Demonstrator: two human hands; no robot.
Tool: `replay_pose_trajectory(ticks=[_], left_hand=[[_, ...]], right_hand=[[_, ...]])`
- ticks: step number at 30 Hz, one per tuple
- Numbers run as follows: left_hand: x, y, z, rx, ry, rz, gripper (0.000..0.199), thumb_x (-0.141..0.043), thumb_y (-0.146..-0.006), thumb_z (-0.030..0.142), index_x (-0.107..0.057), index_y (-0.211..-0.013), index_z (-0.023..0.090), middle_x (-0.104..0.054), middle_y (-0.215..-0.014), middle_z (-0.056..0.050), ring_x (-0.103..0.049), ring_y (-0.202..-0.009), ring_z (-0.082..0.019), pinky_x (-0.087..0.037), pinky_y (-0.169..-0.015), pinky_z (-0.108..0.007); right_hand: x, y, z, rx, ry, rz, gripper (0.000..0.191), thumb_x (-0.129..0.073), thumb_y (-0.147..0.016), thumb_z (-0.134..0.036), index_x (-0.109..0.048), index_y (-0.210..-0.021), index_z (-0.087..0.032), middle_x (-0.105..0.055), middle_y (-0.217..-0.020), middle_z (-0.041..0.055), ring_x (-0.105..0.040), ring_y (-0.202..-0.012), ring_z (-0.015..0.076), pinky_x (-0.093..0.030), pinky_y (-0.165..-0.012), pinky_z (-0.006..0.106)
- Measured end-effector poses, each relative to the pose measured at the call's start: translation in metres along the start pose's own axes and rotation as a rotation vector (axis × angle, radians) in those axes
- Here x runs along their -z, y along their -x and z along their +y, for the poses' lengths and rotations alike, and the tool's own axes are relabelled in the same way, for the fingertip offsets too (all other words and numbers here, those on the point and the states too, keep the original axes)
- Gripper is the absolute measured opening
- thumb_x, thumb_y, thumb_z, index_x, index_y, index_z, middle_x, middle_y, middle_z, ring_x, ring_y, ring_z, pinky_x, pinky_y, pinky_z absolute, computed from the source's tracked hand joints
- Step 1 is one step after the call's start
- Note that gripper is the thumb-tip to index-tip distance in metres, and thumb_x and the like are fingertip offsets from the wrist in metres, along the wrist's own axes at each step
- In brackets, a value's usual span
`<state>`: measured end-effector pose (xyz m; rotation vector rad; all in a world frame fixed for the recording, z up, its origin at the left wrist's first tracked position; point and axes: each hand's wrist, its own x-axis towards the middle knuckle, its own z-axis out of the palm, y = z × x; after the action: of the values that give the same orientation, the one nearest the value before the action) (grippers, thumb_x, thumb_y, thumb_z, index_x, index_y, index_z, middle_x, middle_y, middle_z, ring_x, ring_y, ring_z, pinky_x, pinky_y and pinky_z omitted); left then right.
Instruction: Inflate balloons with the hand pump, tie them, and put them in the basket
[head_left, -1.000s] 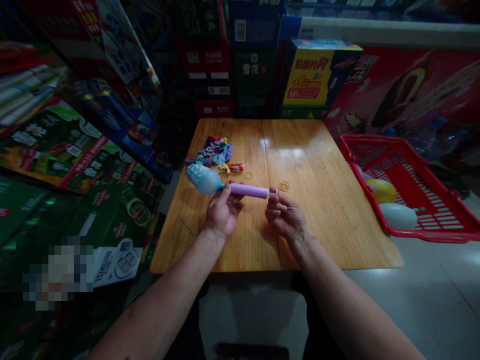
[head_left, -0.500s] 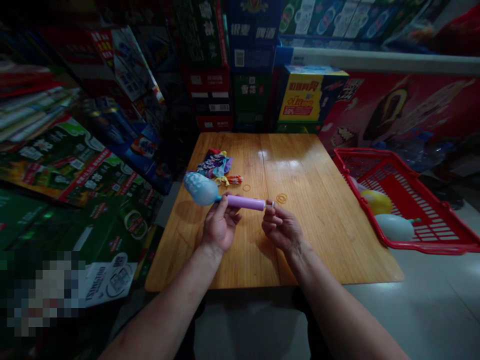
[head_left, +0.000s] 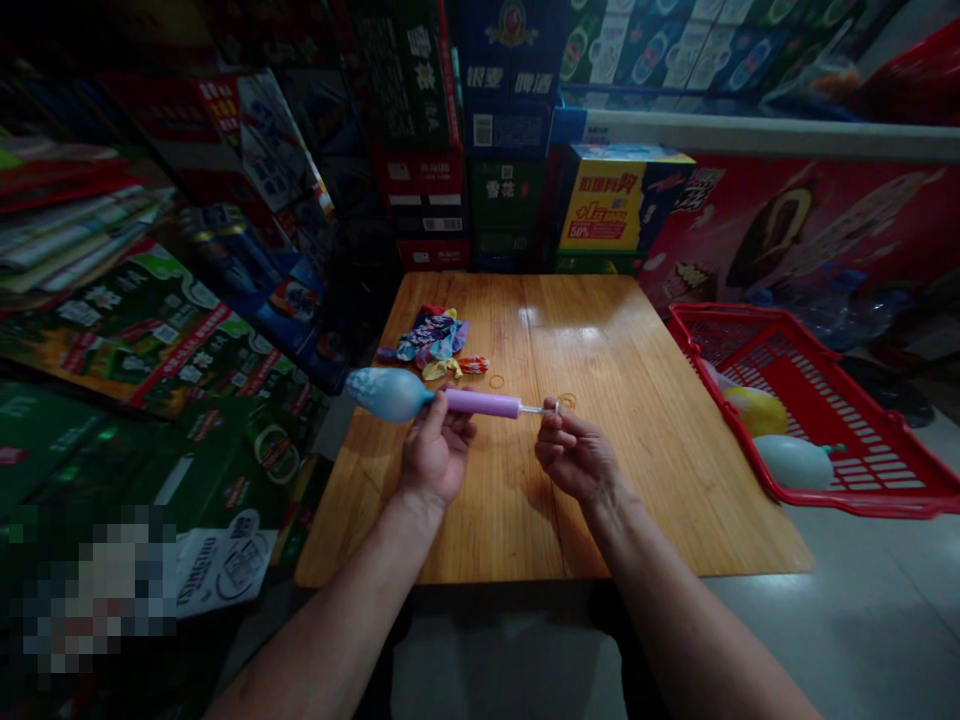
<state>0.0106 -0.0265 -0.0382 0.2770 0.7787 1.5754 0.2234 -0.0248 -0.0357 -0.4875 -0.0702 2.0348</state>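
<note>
The left hand (head_left: 437, 452) clasps the purple balloon pump (head_left: 482, 403) at its nozzle end, with the neck of the light-blue balloon (head_left: 387, 395) pinched there. The right hand (head_left: 576, 452) grips the handle of the partly extended plunger rod (head_left: 534, 409). Pump and balloon are positioned above the wooden table (head_left: 637, 480).

From mid-view, "TSINGTAO" reads on a white panel (head_left: 225, 565) at 8 o'clock, "雪花" on a green-and-red carton (head_left: 112, 325) at 9, "银麦 啤酒" on a blue carton (head_left: 510, 105) at 12, above a green carton (head_left: 506, 205) marked "雪花", and "+1" and "50%" on a yellow-and-blue box (head_left: 607, 205) between 1 and 2.
</note>
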Motion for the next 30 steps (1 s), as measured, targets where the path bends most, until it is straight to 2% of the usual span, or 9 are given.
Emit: replay_pose_trajectory(ticks=[3,6,11,15,18,22,26,30], left_hand=[[-0.002,0.011,-0.018,0.085,-0.008,-0.021,0.028,-0.075,-0.084,0.032,-0.069,-0.109,0.022,-0.073,-0.113,-0.008,-0.07,-0.089,-0.016,-0.047,-0.063,-0.023],[-0.004,0.011,-0.026,0.086,-0.005,0.037,0.026,-0.076,-0.083,0.031,-0.07,-0.106,0.02,-0.074,-0.104,-0.008,-0.07,-0.086,-0.016,-0.045,-0.061,-0.022],[-0.002,-0.006,-0.009,0.118,0.015,0.083,0.021,-0.074,-0.083,0.027,-0.07,-0.102,0.018,-0.072,-0.089,-0.004,-0.069,-0.075,-0.015,-0.043,-0.056,-0.022],[0.0,-0.013,0.006,0.029,0.02,0.124,0.019,-0.073,-0.084,0.028,-0.07,-0.099,0.016,-0.073,-0.089,-0.005,-0.069,-0.075,-0.015,-0.043,-0.055,-0.021],[-0.003,-0.002,-0.003,0.014,0.006,0.046,0.024,-0.073,-0.085,0.031,-0.069,-0.106,0.019,-0.074,-0.104,-0.008,-0.069,-0.083,-0.016,-0.046,-0.06,-0.023],[-0.007,0.014,-0.023,0.1,0.005,-0.04,0.029,-0.074,-0.085,0.032,-0.068,-0.112,0.022,-0.073,-0.112,-0.008,-0.069,-0.092,-0.018,-0.05,-0.068,-0.026],[-0.006,0.012,-0.025,0.107,0.011,-0.012,0.029,-0.073,-0.086,0.032,-0.068,-0.112,0.02,-0.074,-0.107,-0.009,-0.069,-0.087,-0.017,-0.049,-0.068,-0.025],[-0.004,0.003,-0.013,0.114,0.0,0.024,0.024,-0.072,-0.086,0.03,-0.069,-0.107,0.018,-0.074,-0.104,-0.01,-0.068,-0.085,-0.016,-0.048,-0.065,-0.024]], right_hand=[[0.001,-0.005,0.014,-0.011,-0.005,0.029,0.008,-0.063,-0.089,-0.011,-0.064,-0.096,-0.014,-0.063,-0.066,-0.0048,-0.044,-0.041,0.0012,-0.04,-0.044,0.014],[0.002,-0.007,0.02,0.006,-0.033,0.04,0.009,-0.062,-0.09,-0.011,-0.064,-0.098,-0.013,-0.063,-0.066,-0.0038,-0.043,-0.041,0.0008,-0.039,-0.043,0.013],[0.002,-0.003,0.005,-0.004,-0.009,0.03,0.008,-0.057,-0.093,-0.011,-0.064,-0.097,-0.013,-0.064,-0.067,-0.0029,-0.042,-0.04,0.0009,-0.038,-0.042,0.013],[0.002,0.002,-0.01,0.052,-0.03,-0.018,0.012,-0.051,-0.096,-0.01,-0.063,-0.097,-0.013,-0.063,-0.067,-0.0041,-0.041,-0.039,0.0003,-0.038,-0.041,0.013],[0.003,0.002,-0.003,0.078,-0.055,-0.017,0.01,-0.054,-0.096,-0.011,-0.063,-0.098,-0.014,-0.063,-0.066,-0.0051,-0.041,-0.039,0.0005,-0.038,-0.041,0.013],[0.005,0.002,0.017,0.045,-0.048,-0.01,0.006,-0.062,-0.092,-0.013,-0.064,-0.098,-0.014,-0.063,-0.067,-0.0047,-0.045,-0.042,0.0014,-0.04,-0.043,0.014],[0.006,0.0,0.025,-0.005,-0.068,-0.037,0.009,-0.061,-0.093,-0.013,-0.063,-0.101,-0.015,-0.067,-0.073,-0.0029,-0.047,-0.045,0.001,-0.043,-0.046,0.013],[0.006,-0.001,0.015,-0.037,-0.061,-0.013,0.012,-0.054,-0.096,-0.012,-0.063,-0.103,-0.015,-0.067,-0.073,-0.0023,-0.047,-0.044,0.0007,-0.043,-0.046,0.013]])
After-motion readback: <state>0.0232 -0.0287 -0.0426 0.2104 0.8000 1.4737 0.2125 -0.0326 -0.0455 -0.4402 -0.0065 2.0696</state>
